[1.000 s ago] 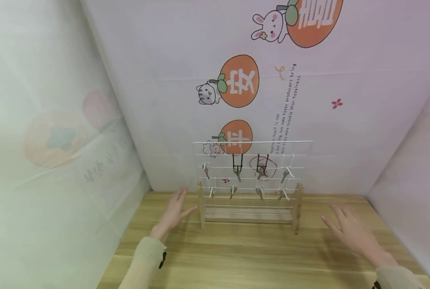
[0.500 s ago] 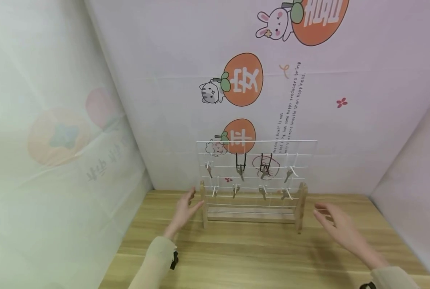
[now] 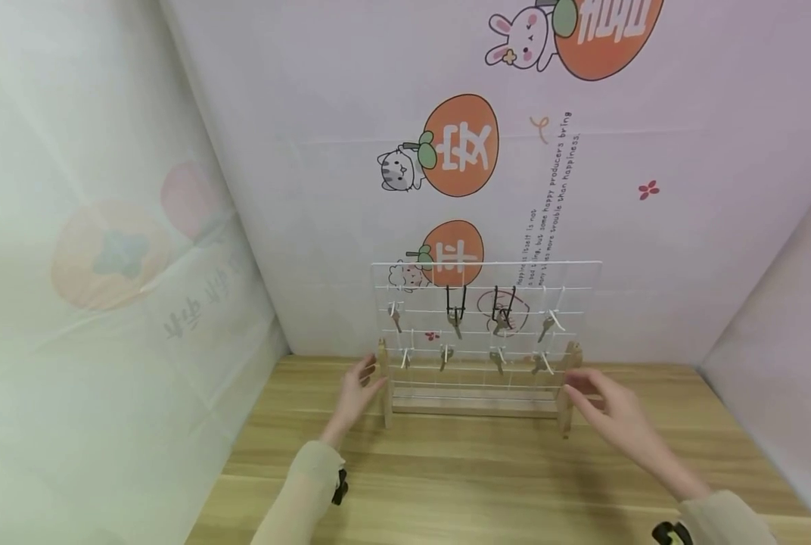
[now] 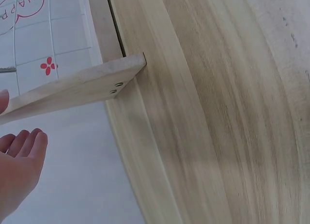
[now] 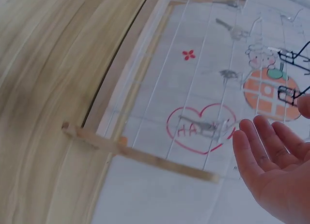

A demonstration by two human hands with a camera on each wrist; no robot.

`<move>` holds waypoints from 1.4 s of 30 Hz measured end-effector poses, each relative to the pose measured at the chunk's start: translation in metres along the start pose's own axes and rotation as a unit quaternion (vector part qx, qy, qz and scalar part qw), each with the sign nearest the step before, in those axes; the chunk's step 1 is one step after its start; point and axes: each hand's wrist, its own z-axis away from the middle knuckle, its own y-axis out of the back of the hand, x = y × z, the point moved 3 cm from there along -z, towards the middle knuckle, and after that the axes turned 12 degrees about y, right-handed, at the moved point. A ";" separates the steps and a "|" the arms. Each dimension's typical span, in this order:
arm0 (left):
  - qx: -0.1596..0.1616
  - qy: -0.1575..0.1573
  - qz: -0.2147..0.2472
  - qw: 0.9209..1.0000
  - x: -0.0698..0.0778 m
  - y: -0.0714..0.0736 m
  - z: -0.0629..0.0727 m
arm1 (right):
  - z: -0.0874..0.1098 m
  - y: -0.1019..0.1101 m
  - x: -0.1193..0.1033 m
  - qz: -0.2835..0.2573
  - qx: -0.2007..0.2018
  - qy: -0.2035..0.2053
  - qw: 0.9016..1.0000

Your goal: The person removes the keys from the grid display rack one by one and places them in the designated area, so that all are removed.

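Rack (image 3: 473, 406) of white wire, pale wood

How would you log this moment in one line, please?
Left hand: near left post | Right hand: near right post | Contact: unclear | Keys: hanging on rack

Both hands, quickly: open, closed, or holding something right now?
Left hand: open, near the left wooden post, holding nothing.
Right hand: open, near the right wooden post, holding nothing.
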 end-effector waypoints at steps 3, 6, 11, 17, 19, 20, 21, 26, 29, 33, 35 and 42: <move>0.009 0.009 0.003 1.000 0.000 -0.003 0.000 | -0.006 -0.004 -0.011 -0.014 0.001 0.016 1.000; 0.016 0.010 0.005 1.000 0.001 -0.005 0.000 | -0.011 -0.009 -0.018 -0.032 -0.002 0.023 0.999; 0.031 0.000 0.005 1.000 0.003 -0.008 0.002 | -0.017 -0.020 -0.025 -0.039 -0.006 0.030 0.999; 0.044 -0.007 0.034 0.998 0.003 -0.012 0.002 | -0.025 -0.028 -0.034 -0.047 -0.007 0.040 0.998; 0.047 -0.009 0.039 0.998 0.003 -0.012 0.001 | -0.028 -0.030 -0.037 -0.052 -0.006 0.045 0.998; 0.050 -0.009 0.041 0.998 0.002 -0.013 0.000 | -0.030 -0.031 -0.038 -0.055 -0.005 0.050 0.997; 0.053 -0.010 0.040 0.998 0.002 -0.014 -0.001 | -0.032 -0.032 -0.040 -0.058 -0.005 0.053 0.997; 0.070 -0.010 0.052 0.996 0.000 -0.015 -0.004 | -0.042 -0.038 -0.047 -0.069 -0.017 0.052 0.996; 0.072 -0.013 0.063 0.995 -0.001 -0.016 -0.004 | -0.047 -0.043 -0.050 -0.077 -0.025 0.049 0.996; 0.072 -0.015 0.073 0.995 -0.002 -0.018 -0.004 | -0.053 -0.050 -0.054 -0.089 -0.028 0.056 0.994; 0.077 -0.010 0.074 0.994 -0.002 -0.018 -0.003 | -0.056 -0.054 -0.056 -0.096 -0.028 0.061 0.993; 0.089 0.001 0.064 0.994 -0.003 -0.021 -0.002 | -0.065 -0.065 -0.060 -0.102 -0.028 0.062 0.992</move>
